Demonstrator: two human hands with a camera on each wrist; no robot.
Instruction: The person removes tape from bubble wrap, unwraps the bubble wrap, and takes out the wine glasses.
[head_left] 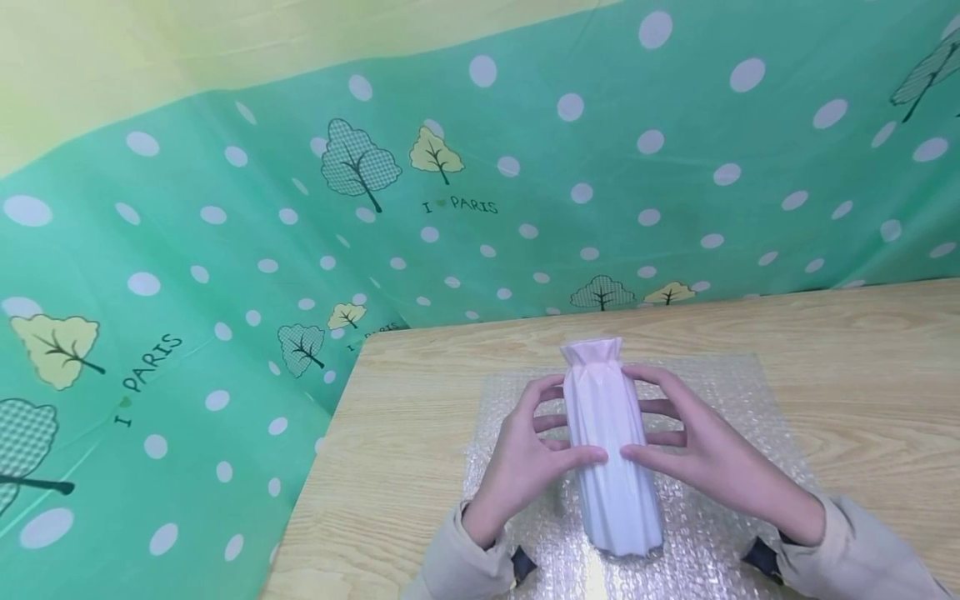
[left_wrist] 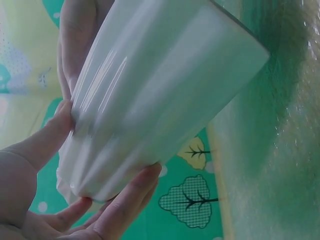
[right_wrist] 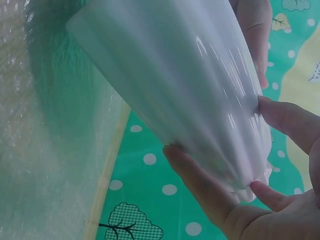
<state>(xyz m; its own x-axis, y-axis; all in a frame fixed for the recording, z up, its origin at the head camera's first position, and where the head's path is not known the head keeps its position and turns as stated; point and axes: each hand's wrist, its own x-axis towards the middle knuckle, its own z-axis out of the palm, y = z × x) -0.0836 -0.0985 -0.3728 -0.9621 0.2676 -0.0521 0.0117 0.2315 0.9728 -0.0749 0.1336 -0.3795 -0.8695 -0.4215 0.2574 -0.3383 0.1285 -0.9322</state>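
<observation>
A glossy, pleated vase [head_left: 609, 450] with a pinched neck and flared rim is held between both hands over the bubble wrap [head_left: 705, 533]. It looks pinkish near the neck and pale blue lower down. My left hand [head_left: 521, 454] grips its left side, thumb across the front and fingers spread along the side. From the other side my right hand [head_left: 708, 454] grips it the same way, the two thumbs almost meeting at the front. Both wrist views show fingertips pressed on the ribbed wall of the vase [left_wrist: 145, 90], which leans at a slant there, its base over the wrap.
The bubble wrap lies flat on a wooden table [head_left: 390, 450]. A green curtain [head_left: 465, 250] with white dots and printed trees hangs behind the table and down its left side.
</observation>
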